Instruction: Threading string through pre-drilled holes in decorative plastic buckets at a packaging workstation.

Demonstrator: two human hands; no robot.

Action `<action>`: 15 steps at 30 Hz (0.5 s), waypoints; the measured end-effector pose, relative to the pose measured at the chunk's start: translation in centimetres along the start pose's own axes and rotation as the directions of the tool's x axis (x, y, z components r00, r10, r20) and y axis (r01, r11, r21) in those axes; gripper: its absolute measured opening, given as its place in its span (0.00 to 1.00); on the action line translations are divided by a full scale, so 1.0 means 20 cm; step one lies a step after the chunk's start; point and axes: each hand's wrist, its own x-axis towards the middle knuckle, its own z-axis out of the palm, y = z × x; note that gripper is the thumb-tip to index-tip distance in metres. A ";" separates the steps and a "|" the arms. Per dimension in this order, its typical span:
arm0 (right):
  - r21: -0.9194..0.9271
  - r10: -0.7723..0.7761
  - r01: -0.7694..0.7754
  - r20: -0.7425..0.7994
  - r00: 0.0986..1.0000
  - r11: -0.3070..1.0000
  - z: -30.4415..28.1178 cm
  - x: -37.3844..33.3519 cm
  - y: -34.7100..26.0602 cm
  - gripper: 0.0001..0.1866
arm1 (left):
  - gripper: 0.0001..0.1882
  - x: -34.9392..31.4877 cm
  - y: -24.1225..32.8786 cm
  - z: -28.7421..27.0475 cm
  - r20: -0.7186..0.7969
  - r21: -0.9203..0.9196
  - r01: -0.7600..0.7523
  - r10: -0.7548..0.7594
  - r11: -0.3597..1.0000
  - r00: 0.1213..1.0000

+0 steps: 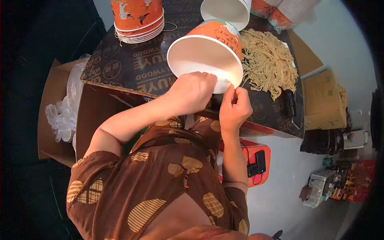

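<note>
An orange-printed paper bucket lies tilted at the table's near edge, its white mouth towards me. My left hand is closed at the lower rim, its fingertips curled over the inside; what they hold, if anything, is hidden. At the rim's right side, the thumb and fingers of my right hand pinch together, and a short end of beige cord shows just inside the wall by them. Right of the bucket lies a heap of beige cords.
A stack of orange buckets with cord loops stands upside down at the far left. Another white bucket lies behind mine. A black-handled tool rests near the table's right corner. Cardboard boxes flank the table; plastic bags fill the left one.
</note>
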 end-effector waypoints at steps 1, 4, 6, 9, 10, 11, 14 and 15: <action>0.002 0.010 -0.010 0.007 1.000 1.000 0.00 -0.01 0.01 0.08 | 0.09 0.01 -0.01 -0.01 0.008 -0.108 0.063 -0.062 0.992 0.998; 0.024 0.012 -0.012 0.003 1.000 1.000 0.01 -0.02 0.01 0.08 | 0.13 0.05 -0.02 0.00 0.006 -0.230 0.017 -0.017 0.973 1.000; 0.033 0.015 -0.015 0.006 1.000 0.999 0.01 -0.02 0.01 0.08 | 0.14 0.08 -0.03 0.01 -0.007 -0.234 -0.024 0.023 0.972 1.000; 0.052 0.011 -0.013 0.026 1.000 0.999 0.01 -0.02 0.02 0.06 | 0.11 0.11 -0.05 0.05 -0.044 -0.166 -0.140 0.134 0.976 0.990; 0.065 0.002 -0.005 0.041 0.999 0.998 0.01 -0.03 0.03 0.05 | 0.08 0.12 -0.05 0.06 -0.086 -0.209 -0.157 0.141 0.965 0.986; 0.064 0.005 -0.008 0.040 0.999 0.998 0.01 -0.03 0.05 0.05 | 0.05 0.13 -0.05 0.07 -0.129 -0.251 -0.174 0.146 0.952 0.981; 0.176 0.152 -0.170 0.115 0.982 0.970 -0.03 0.02 0.00 0.17 | 0.04 0.13 -0.04 0.07 -0.052 -0.475 0.003 -0.032 0.880 0.998; 0.175 0.154 -0.173 0.115 0.981 0.969 -0.03 0.02 0.02 0.17 | 0.04 0.12 -0.07 0.08 0.033 -0.594 0.081 -0.077 0.800 0.997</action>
